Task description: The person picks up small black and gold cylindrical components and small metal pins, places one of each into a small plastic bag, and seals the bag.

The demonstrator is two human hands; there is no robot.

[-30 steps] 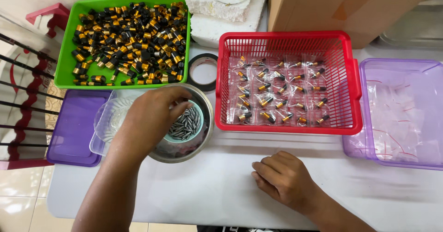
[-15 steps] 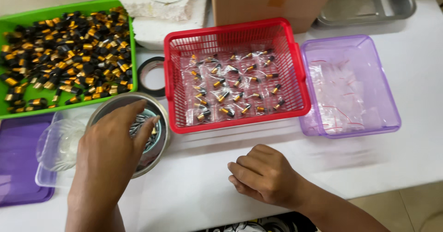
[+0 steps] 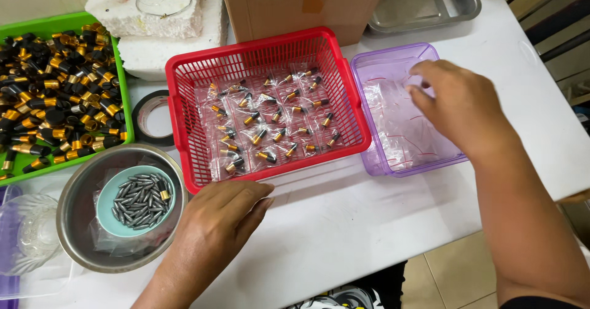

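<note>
While the left hand (image 3: 215, 223) is being rested flat, fingers together, just below a red basket (image 3: 184, 131), clear bags (image 3: 393, 125) in a purple tray (image 3: 375, 161) are being pinched beneath the right hand (image 3: 458, 106).

Bare white table (image 3: 344, 223) lies open along the near edge, between the left hand (image 3: 218, 220) and the right forearm. Red basket (image 3: 264, 109) and purple tray (image 3: 402, 109) sit touching, no gap between. Steel bowl (image 3: 120, 207) blocks the near left; tape roll (image 3: 153, 118) fills the slot between green tray (image 3: 58, 94) and basket. Cardboard box (image 3: 301, 5) closes the far side.
</note>
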